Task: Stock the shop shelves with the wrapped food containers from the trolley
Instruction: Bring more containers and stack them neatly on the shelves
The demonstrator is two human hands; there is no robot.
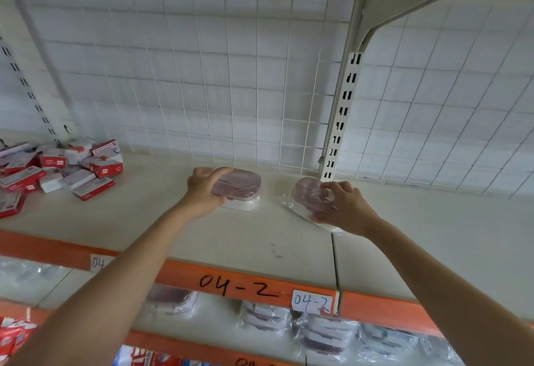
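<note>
Cream shelf (260, 238), two wrapped containers side by side, left hand (202, 192) gripping one (239, 186), right hand (344, 206) gripping the other (310, 193).

Two bare forearms reach into frame, ending in the left hand (202, 192) and the right hand (344, 206); no sleeves, watch or rings appear, though motion blur may hide small details on the fingers.

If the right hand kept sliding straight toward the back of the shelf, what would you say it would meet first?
Probably the slotted upright post at the wire grid back panel. The right hand holds a tilted wrapped food container just before the post's foot, though depth is unclear.
</note>
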